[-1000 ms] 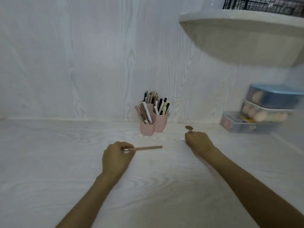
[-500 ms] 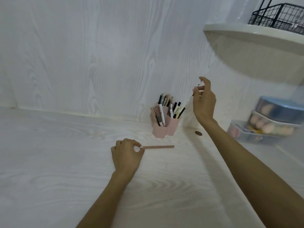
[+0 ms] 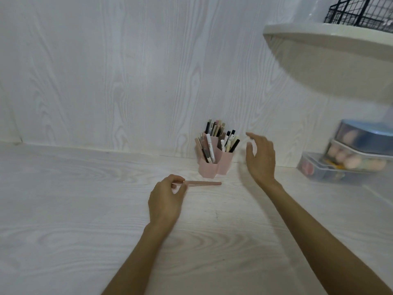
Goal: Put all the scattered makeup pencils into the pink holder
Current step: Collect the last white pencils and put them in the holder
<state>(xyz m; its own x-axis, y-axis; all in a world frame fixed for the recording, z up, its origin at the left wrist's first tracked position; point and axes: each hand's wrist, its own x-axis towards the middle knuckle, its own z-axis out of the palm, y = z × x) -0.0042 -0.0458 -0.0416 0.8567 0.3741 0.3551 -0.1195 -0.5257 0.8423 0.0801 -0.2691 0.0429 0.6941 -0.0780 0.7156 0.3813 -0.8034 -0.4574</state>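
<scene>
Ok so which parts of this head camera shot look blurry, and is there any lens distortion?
In the head view, the right hand is motion-smeared beside the pink holder, as are the clear storage boxes at the right edge; the left hand pinching the pink pencil looks sharper. The wide-angle lens bows the shelf and the table edge.

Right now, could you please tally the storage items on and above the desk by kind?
Pink hexagonal plastic pencil holder: 1
Clear plastic storage boxes stacked at the right: 3
Black wire basket on the white shelf: 1
Total: 5
</scene>
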